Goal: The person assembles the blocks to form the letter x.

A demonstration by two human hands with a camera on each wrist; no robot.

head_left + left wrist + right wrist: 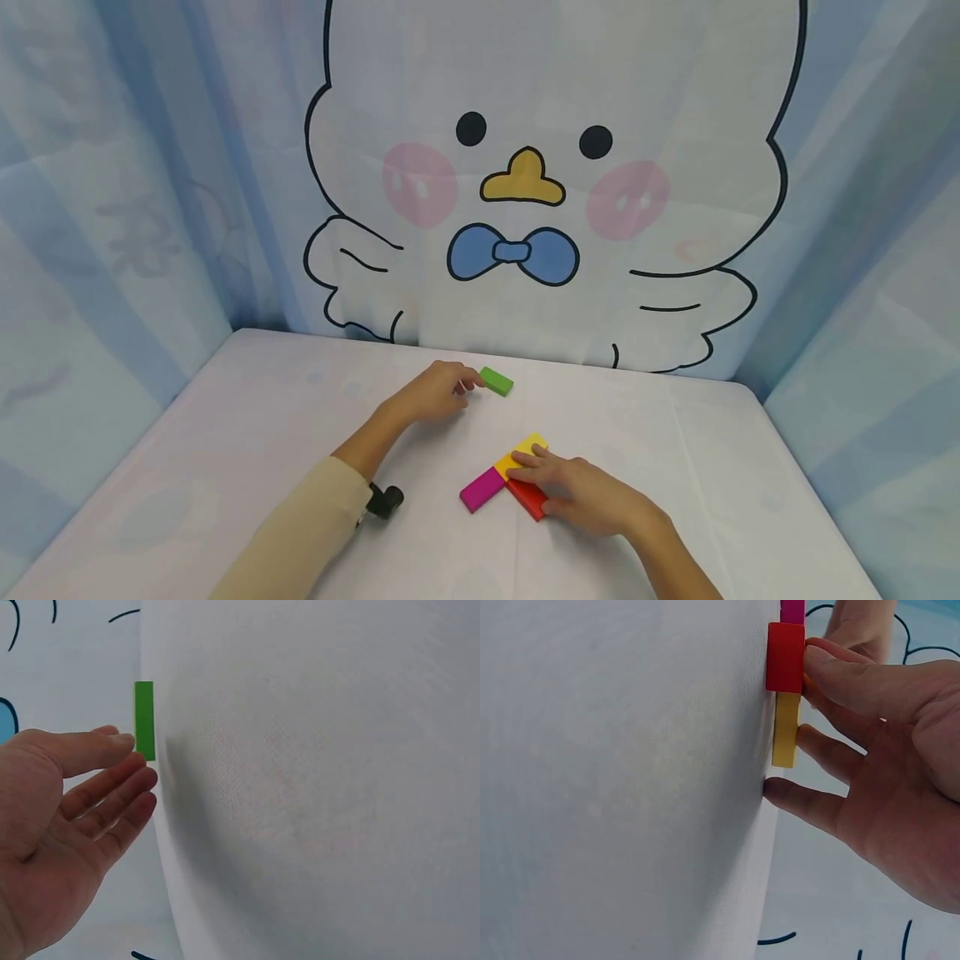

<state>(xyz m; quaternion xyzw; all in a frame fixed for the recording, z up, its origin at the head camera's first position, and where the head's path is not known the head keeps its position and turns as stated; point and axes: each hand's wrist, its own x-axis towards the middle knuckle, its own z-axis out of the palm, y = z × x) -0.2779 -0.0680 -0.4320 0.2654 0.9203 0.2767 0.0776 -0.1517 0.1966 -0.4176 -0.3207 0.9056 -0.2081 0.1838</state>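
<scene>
A green block lies toward the back of the table. My left hand is just left of it, fingers loosely bent and fingertips right at its near end; the left wrist view shows the thumb close beside the block. Nearer to me, a magenta block and a yellow block form a slanting row, with a red block branching off where they meet. Over the yellow block spread the fingers of my right hand, partly hiding it, while the thumb touches the red one.
A white cloth covers the table, which ends at a backdrop printed with a cartoon bird. Blue and white curtains hang on both sides. A black device is strapped at the left wrist, by the beige sleeve.
</scene>
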